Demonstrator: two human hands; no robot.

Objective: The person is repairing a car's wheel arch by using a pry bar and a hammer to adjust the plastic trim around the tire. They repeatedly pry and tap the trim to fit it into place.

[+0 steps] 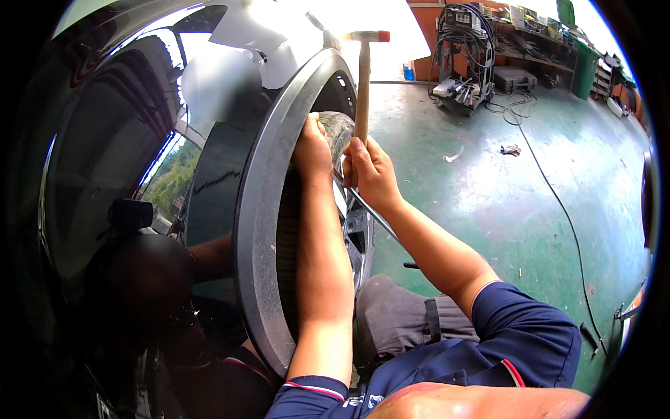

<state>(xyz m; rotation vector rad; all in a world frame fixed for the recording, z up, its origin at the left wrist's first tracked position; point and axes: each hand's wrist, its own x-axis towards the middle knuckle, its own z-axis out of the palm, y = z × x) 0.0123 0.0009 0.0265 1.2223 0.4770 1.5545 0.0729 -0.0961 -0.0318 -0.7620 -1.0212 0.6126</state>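
Observation:
My right hand (pixel 370 167) is wrapped round the wooden handle of a hammer (pixel 363 91), which stands upright with its red-tipped head at the top. My left hand (pixel 312 148) reaches into the wheel arch, its fingers curled closed beside the tyre (pixel 338 127); whatever they hold, if anything, is hidden. Black arch trim (pixel 257 202) curves along the left of my left forearm. Part of the wheel (pixel 359 237) shows between my arms. A thin grey rod (pixel 377 218) slants below my right hand; its upper end is hidden.
Glossy dark car bodywork (pixel 216 167) fills the left side, with reflections in it. A cart with coiled cables (pixel 464 56) stands at the far right, before a cluttered shelf (pixel 537 52). One cable (pixel 558 199) runs across the green floor, past a small crumpled item (pixel 511 150).

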